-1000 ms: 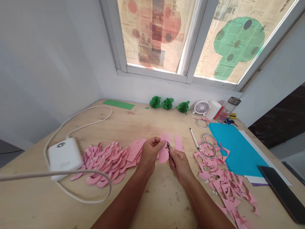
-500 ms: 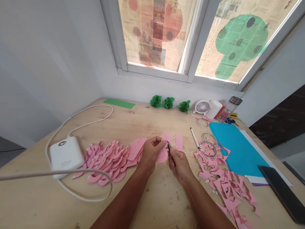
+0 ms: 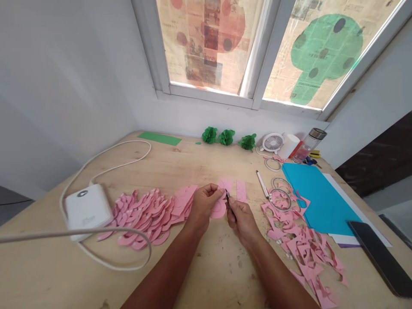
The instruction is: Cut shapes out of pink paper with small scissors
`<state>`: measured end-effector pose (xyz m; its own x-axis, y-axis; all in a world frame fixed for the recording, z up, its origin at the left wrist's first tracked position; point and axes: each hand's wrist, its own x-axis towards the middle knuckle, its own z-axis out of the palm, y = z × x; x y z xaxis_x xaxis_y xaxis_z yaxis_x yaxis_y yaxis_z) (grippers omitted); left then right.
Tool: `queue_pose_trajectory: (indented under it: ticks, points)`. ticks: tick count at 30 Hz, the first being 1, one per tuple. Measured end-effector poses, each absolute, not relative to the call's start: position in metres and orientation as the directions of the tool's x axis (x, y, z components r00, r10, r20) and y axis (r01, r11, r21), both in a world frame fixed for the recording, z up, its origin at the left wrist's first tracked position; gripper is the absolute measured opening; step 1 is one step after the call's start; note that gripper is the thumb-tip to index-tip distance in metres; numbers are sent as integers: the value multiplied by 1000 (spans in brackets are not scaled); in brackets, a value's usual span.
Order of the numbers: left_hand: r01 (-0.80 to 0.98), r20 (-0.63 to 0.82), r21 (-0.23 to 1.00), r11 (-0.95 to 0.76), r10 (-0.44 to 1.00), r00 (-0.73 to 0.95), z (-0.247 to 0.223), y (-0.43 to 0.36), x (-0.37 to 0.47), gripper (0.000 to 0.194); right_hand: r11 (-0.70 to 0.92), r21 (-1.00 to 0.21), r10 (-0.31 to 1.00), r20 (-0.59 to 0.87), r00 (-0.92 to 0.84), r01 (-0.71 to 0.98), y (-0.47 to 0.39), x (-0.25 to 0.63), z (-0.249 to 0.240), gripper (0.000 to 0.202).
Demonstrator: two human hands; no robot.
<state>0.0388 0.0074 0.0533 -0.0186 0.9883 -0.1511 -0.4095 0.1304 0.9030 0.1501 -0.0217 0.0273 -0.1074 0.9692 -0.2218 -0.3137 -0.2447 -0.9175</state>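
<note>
Pinched between the thumb and fingers of my left hand is a pink paper piece with a rounded outline and drawn curved lines. My right hand is closed around small dark scissors, whose blades meet the paper's right edge. The fingers hide most of the handles. Beyond the hands lie a pink sheet and a narrow pink strip. Left of my left hand, marked pink sheets adjoin a spread pile of pink cutouts.
Pink scraps and tape rolls lie right, by a pen, blue sheets and a phone. A corded white power bank sits left. Green paper balls, a fan and a bottle stand behind.
The view has shifted slightly. Both hands keep nearly the same position on the paper and scissors, with no clear change in the cut.
</note>
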Motion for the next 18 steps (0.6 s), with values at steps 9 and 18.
queue_pose_trajectory:
  ticks: [9,18]
  points:
    - [-418,-158,898,135,987,-21,55,7,38,24,-252,-926,968,-238,-82,-281,-21,149,26,44]
    - [-395,-198,901,176,980,-15,61,4,38,25,-259,-932,966,-247,-80,-254,-20,152,23,42]
